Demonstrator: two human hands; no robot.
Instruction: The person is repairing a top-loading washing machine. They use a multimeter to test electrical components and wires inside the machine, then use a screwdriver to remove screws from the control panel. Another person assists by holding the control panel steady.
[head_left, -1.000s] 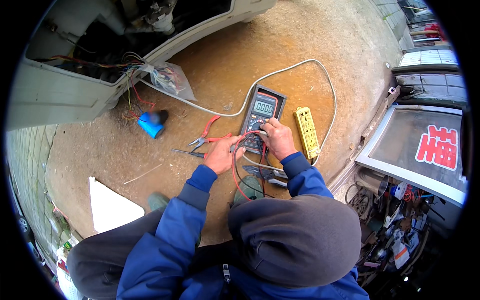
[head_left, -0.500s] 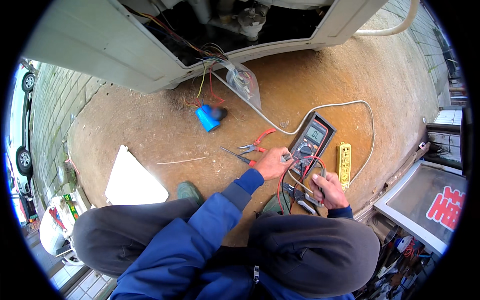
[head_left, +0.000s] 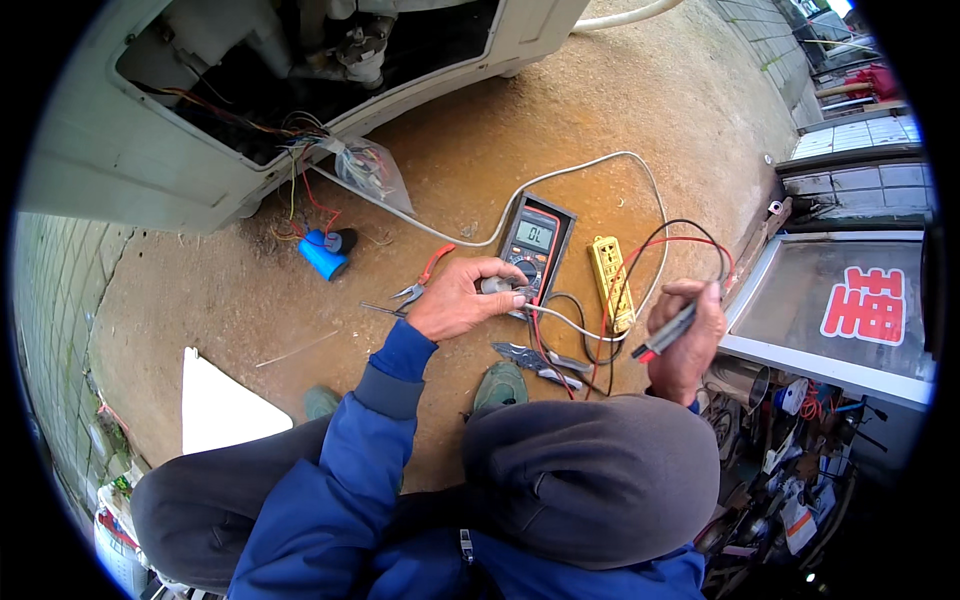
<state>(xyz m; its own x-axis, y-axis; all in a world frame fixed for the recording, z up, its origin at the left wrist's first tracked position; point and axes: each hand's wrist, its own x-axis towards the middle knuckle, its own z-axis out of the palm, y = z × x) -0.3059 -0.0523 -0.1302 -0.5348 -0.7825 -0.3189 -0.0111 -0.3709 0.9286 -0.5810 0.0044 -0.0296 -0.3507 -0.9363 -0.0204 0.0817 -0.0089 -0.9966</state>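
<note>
Nearer to the right edge of the brown ground [head_left: 470, 140], just left of the yellow power strip [head_left: 612, 275], the multimeter [head_left: 537, 245] lies already switched on. The left hand [head_left: 455, 300] pinches a grey plug [head_left: 496, 286] between thumb and fingers, while the right hand [head_left: 690, 345] closes around the test probes [head_left: 670, 333]. Since these stay well apart from the plug, contact seems not yet made.

There are two shoes [head_left: 500, 386], one multimeter [head_left: 534, 236], one power strip [head_left: 605, 265], one cylinder [head_left: 321, 258].
</note>
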